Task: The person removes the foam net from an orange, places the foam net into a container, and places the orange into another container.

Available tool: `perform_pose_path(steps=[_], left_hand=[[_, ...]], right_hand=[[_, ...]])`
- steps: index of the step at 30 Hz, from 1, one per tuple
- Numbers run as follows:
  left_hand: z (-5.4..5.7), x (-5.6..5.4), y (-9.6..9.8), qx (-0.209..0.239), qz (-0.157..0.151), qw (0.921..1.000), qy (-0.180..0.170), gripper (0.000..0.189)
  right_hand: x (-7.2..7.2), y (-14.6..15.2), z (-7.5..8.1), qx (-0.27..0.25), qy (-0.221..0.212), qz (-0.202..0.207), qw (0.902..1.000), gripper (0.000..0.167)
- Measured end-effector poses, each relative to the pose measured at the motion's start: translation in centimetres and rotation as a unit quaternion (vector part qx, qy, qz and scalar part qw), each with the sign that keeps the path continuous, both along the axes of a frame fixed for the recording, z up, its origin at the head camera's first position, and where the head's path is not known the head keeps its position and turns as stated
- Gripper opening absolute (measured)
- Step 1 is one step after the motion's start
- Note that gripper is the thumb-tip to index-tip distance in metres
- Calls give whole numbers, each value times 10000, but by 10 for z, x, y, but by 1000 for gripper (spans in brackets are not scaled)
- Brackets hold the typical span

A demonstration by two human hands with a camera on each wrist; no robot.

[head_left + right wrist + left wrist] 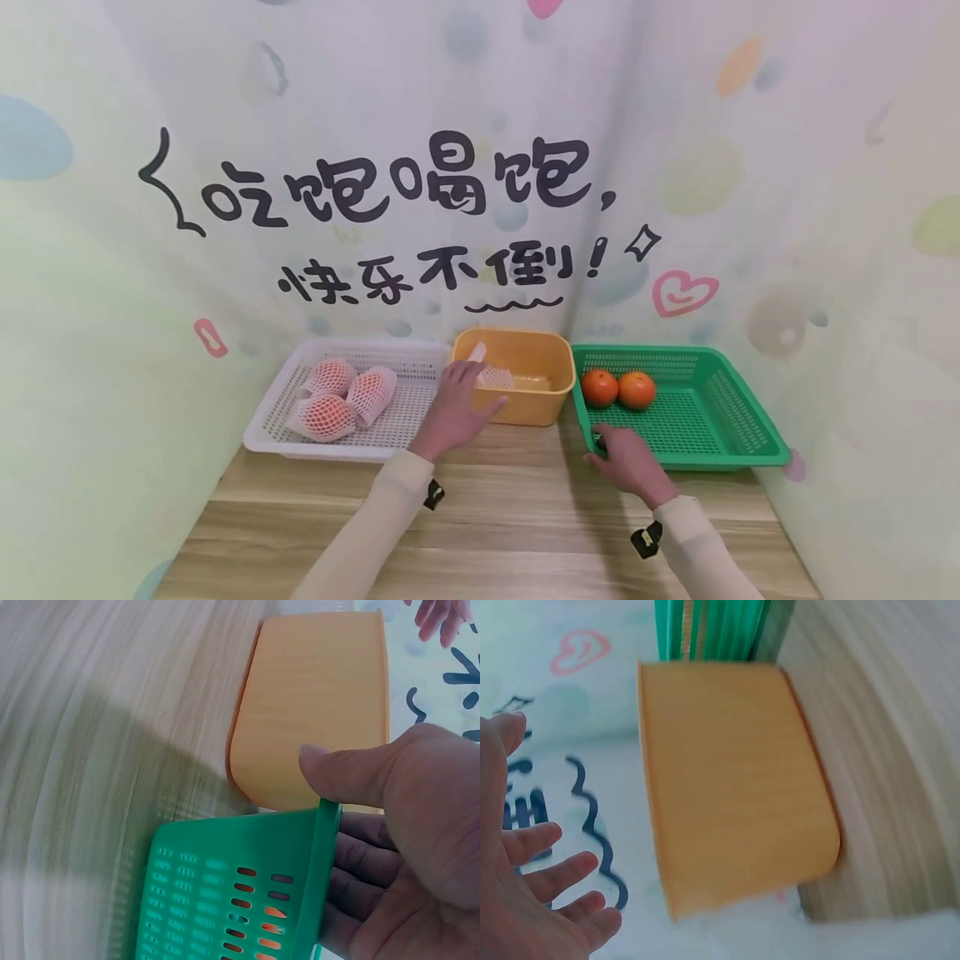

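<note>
My left hand [457,412] is over the near left corner of a yellow bin [528,408], fingers spread and loosely bent. The left wrist view shows those fingers [559,877] holding nothing, apart from the bin's side. Inside the bin lie pale foam net sleeves [497,377]. My right hand [633,462] grips the near left corner of a green basket [712,458]; its thumb is outside the rim and its fingers reach inside, partly hidden by the basket wall [247,862]. Two bare orange fruits [618,389] sit at that basket's back left.
A white basket [345,454] on the left holds three fruits in foam nets [327,417]. All three containers stand in a row on a wood-grain table [517,517], against a printed cloth [480,83] that also rises at both sides.
</note>
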State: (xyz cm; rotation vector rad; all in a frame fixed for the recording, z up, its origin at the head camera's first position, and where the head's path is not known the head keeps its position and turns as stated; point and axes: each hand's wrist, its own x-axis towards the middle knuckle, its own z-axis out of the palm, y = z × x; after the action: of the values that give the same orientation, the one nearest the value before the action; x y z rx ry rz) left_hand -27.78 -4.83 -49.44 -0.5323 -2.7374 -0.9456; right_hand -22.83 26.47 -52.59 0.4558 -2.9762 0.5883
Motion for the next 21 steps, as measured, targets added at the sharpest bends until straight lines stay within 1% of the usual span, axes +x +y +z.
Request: perform_pose_path(steps=[2,5,9,12,16,18,21], left_hand=[[2,-5,-11,68,97,9999,14,76],[4,-13,-29,44,271,9996,22,76],[2,-26,-53,-324,437,9985,100,76],[1,-37,-72,-589,563,9967,52,78],[-2,-52,-94,-880,756,9929,-258,80],[-4,-58,-103,-1088,864,9890,-513,83],[-7,-67,-116,-1381,942,9821,-865,87]], right_hand=[[0,-1,0,51,57,22,10000,39],[0,-5,1,134,121,53,9998,31],[-1,-9,1,349,156,-38,9993,26],[-1,-11,0,452,160,-113,9988,26],[1,-11,1,389,91,-175,9990,25],[3,-11,1,374,93,-182,9991,25],[3,-10,-1,387,208,-162,9989,26]])
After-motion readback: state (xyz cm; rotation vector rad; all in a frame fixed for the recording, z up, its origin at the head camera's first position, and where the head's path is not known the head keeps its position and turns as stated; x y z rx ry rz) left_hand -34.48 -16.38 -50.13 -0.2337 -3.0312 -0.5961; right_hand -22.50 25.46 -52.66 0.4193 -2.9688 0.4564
